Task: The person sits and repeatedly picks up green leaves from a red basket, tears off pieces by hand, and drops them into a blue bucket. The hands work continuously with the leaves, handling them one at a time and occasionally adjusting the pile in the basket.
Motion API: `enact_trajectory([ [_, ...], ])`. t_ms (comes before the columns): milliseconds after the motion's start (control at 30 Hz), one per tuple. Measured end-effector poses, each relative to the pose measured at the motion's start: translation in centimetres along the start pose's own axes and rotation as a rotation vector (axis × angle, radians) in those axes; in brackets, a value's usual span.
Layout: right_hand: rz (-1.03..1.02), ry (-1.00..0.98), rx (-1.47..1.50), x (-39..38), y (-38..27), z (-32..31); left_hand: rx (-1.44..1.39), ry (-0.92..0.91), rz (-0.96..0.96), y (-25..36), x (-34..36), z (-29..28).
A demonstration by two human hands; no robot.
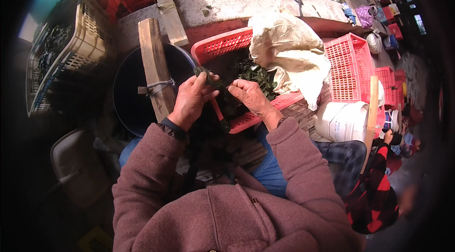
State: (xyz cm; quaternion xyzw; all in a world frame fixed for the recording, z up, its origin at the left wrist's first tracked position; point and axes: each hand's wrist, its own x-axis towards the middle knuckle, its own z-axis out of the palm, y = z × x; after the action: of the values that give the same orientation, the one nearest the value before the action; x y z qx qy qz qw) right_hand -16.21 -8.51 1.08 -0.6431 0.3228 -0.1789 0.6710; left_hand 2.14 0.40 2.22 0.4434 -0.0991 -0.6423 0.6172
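My left hand [188, 98] is closed around a dark green leafy strand [203, 72], whose upper end sticks out past the thumb. Close by on the right, my right hand [252, 98] pinches with thumb and forefinger at what looks like the other part of the strand; shadow hides the fingertips. Both hands hang over the near left part of a red plastic basket [222, 43]. Dark green leaves [260, 79] lie inside it, and a cream cloth sack [289, 48] drapes over its right side.
Left of the basket stands a dark round tub [130, 81] with a wooden post [154, 57] tied upright at it. A cream crate [87, 29] of dark leaves is at far left. White buckets [343, 121] and red crates [348, 64] stand right, near another person's checked sleeve [374, 200].
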Motion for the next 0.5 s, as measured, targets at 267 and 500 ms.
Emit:
enact_trajectory([
  [267, 0.103, -0.072, 0.080, 0.6, -3.4, 2.3, 0.154, 0.064, 0.196, -0.2, -2.3, 0.1],
  [500, 0.125, -0.287, -0.070, 0.3, -4.9, 3.8, 0.174, 0.012, 0.140, 2.1, -6.1, -2.6],
])
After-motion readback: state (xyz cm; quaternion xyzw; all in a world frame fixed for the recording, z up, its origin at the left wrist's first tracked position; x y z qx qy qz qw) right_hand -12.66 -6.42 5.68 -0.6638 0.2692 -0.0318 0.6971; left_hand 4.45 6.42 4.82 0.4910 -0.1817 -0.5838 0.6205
